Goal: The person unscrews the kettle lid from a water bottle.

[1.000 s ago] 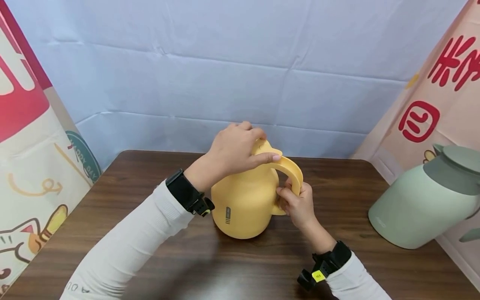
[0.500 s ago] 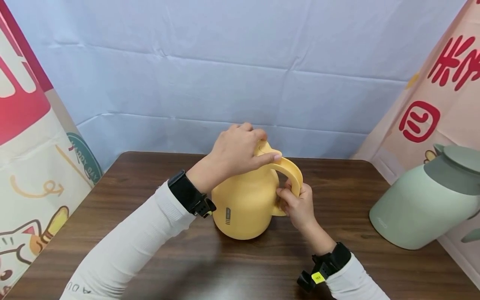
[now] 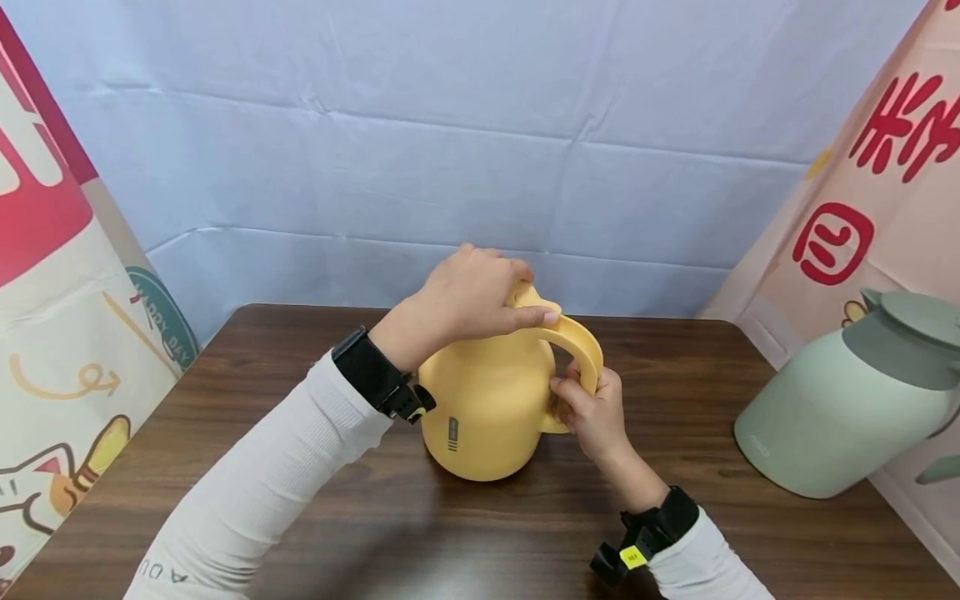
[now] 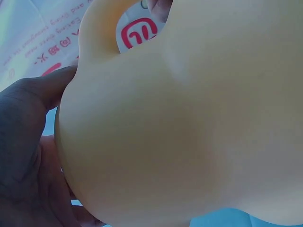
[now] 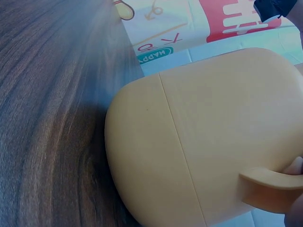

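Note:
A yellow thermos jug (image 3: 487, 408) stands upright on the wooden table, its looped handle (image 3: 587, 343) towards the right. My left hand (image 3: 476, 296) holds the jug's top from above, its thumb laid across towards the handle. Much of the lid (image 3: 527, 293) is hidden under that hand. In the left wrist view, the left thumb and fingers bend round the top of the jug (image 4: 165, 118). My right hand (image 3: 595, 412) grips the lower part of the handle. The right wrist view has the jug's base (image 5: 137, 151) right at the tabletop.
A pale green thermos jug (image 3: 825, 417) with a grey-green top stands at the table's right side. Behind the brown table (image 3: 337, 517) hangs a light blue cloth (image 3: 375, 150). Printed panels flank both sides, including a cartoon cat (image 3: 52, 492) on the left.
The left hand and wrist have tilted slightly over the jug's top. Jug and right hand hold the same place; the head view has shifted a little.

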